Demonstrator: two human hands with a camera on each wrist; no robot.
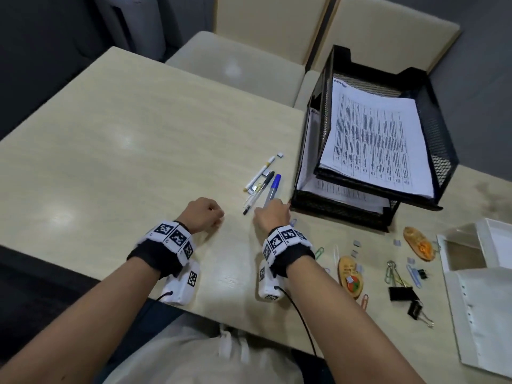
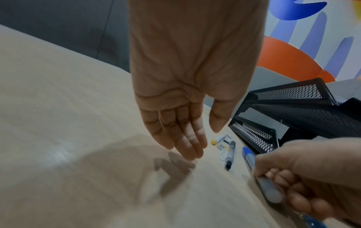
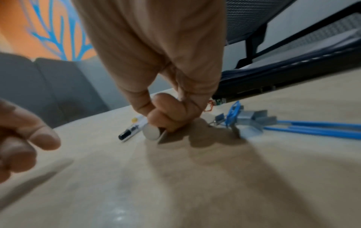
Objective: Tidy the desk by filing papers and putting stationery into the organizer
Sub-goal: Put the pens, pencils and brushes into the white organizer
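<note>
Gripping the blue-capped pen (image 1: 273,189) down at its tail end, the right hand (image 1: 273,214) has its fingers curled round the barrel, so the pen could easily pivot or slip and knock the other pens (image 1: 259,180) lying just beside it into a wider mess. The left hand (image 1: 203,214) holds nothing: it looks loosely curled from the head view, while its own wrist view shows the fingers (image 2: 187,141) fairly straight above the desk (image 1: 124,139). The pen's blue cap points toward the black mesh paper tray (image 1: 440,128) right next to the right hand, and the left hand sits near but clear of it.
</note>
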